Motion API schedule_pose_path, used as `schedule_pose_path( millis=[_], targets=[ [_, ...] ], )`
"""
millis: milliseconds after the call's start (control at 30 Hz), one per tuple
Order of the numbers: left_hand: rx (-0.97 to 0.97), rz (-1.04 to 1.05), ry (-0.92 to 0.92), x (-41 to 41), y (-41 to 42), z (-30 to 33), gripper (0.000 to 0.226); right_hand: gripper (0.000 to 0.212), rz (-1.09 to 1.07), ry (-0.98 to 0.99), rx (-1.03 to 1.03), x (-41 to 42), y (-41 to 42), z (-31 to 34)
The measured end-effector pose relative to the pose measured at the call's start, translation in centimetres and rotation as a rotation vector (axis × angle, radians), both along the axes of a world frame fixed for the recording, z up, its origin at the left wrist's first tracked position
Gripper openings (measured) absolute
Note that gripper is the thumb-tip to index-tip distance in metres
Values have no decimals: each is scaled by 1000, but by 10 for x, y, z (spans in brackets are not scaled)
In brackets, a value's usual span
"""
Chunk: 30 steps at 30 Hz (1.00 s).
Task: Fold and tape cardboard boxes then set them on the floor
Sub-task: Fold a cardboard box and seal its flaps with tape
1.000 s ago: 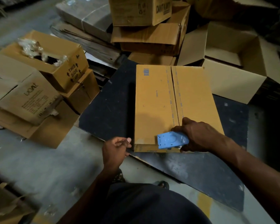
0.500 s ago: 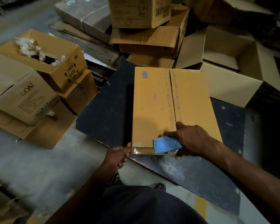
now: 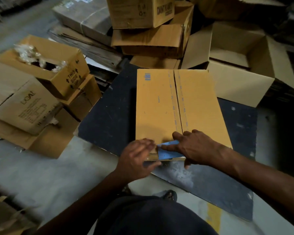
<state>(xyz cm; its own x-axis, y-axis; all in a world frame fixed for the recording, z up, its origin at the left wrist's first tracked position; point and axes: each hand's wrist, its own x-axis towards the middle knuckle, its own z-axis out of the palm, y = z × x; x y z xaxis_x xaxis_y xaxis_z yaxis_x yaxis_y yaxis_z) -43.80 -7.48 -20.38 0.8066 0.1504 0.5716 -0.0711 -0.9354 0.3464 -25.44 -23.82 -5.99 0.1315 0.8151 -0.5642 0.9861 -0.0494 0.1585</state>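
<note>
The cardboard box (image 3: 180,109) lies with its two top flaps folded shut on a dark board (image 3: 109,112) on the floor, its centre seam running away from the person, and the step in hand looks like starting a strip of tape at the near edge. To do it well, the flaps want to be pressed together so the seam closes, the tape end anchored down over the near face first, and the blue tape dispenser (image 3: 168,150) then drawn straight along the seam — any drift would leave one flap barely caught.

The right hand (image 3: 195,148) lies over the dispenser at the near edge, fingers curled round it with the forefinger stretched along its top. The left hand (image 3: 137,156) presses on the near-left corner just beside the dispenser, fingers fairly straight and together, holding nothing that I can make out.

The box is clean yellow-brown, with a small blue barcode near its far-left corner and faint blue print along both sides of the seam — the flaps do not quite meet near the middle. No tape is plainly visible along the seam. Around the board stand other cartons (image 3: 41,85), some open.
</note>
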Motion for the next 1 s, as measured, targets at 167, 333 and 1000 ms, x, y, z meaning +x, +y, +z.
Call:
schedule_pose_path(
  millis=[167,333,1000],
  targets=[
    [346,-111,110,-1,11,-47,56,75,-41,-23,-40,-2,-4,8],
    [377,-95,86,-1,9,-40,67,88,-82,0,-113,11,-17,15],
    [345,-67,118,0,3,-47,50,82,-269,-75,-267,74,-97,40]
  ],
)
